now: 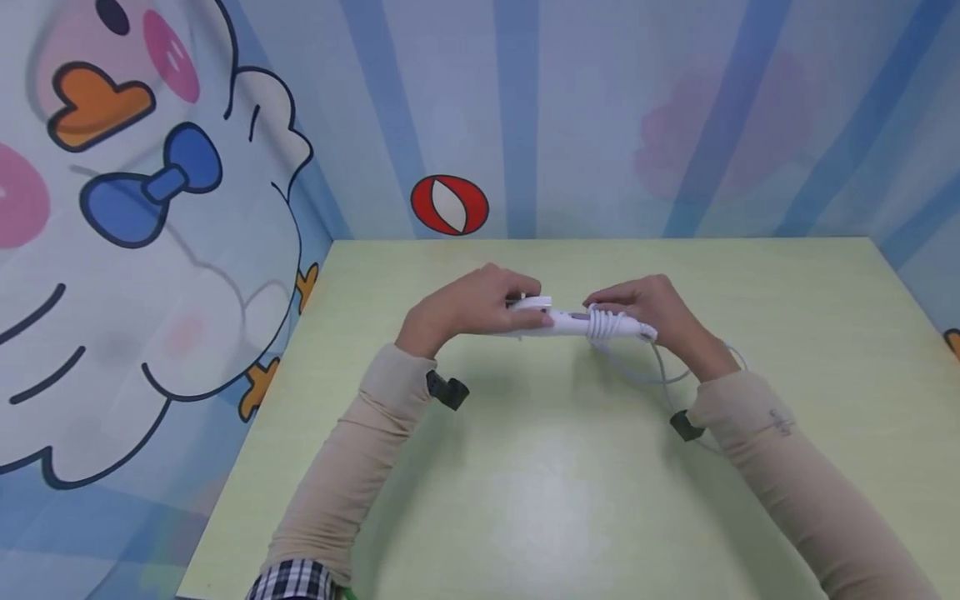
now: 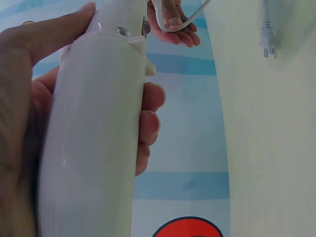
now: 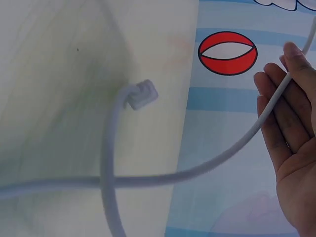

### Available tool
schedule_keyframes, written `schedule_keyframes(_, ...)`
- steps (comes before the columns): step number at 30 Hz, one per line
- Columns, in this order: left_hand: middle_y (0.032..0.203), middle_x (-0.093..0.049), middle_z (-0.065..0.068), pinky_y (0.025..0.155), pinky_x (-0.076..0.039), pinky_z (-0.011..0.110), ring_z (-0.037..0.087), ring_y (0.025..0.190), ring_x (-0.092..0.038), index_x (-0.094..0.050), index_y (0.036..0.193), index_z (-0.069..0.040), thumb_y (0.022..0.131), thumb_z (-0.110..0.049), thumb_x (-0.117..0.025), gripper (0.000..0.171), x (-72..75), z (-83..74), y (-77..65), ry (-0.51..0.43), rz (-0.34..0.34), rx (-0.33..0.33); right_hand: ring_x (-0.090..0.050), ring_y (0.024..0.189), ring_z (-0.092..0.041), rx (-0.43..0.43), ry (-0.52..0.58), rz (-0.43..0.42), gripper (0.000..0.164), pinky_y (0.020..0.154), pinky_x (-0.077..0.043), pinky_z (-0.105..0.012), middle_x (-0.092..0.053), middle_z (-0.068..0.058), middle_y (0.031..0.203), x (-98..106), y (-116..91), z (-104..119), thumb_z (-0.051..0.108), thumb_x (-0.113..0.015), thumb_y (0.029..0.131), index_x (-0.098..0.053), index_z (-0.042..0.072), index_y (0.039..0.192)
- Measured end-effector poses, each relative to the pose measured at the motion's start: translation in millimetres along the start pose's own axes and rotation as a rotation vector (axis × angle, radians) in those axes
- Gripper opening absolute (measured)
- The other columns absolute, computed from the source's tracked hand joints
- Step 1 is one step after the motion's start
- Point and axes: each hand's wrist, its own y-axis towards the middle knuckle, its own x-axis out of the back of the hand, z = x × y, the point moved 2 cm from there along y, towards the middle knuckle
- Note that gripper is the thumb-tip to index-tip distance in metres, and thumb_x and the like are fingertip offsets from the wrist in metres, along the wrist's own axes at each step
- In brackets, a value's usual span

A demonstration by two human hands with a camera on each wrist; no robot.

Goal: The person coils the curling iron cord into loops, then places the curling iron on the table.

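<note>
My left hand (image 1: 483, 302) grips a white hair styling iron (image 1: 558, 322) by its thick end, holding it sideways above the table. In the left wrist view the smooth white barrel (image 2: 94, 133) fills the palm, thumb along one side and fingertips round the other. Several turns of white cord (image 1: 604, 323) are wound about its handle. At the handle end is my right hand (image 1: 660, 308). In the right wrist view this hand pinches the cord (image 3: 276, 94) between thumb and forefinger, its other fingers fairly straight. A two-pin plug (image 2: 267, 37) hangs on the cord's loose end.
Slack loops of cord (image 1: 637, 379) dangle below the right hand, near its wrist camera (image 1: 686, 425). Under both hands lies a pale yellow-green table (image 1: 540, 500). Printed walls with a cartoon bird (image 1: 187, 283) and a red ball (image 1: 471, 204) border it at the back and left.
</note>
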Motion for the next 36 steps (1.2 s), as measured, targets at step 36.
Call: schedule_keyframes(36, 0.074, -0.056, -0.001, 0.053, -0.04, 0.029, 0.016, 0.062, -0.053, -0.055, 0.103, -0.018, 0.089, -0.055, -0.046, 0.041, -34.8, -6.8, 18.1, 0.297, -0.078, 0.431, -0.058, 0.057, -0.013, 0.032, -0.341, -0.159, 0.016, 0.055, -0.043, -0.032, -0.07, -0.005, 0.084, -4, -3, 39, 0.021, -0.065, 0.086, -0.072, 0.011, 0.097)
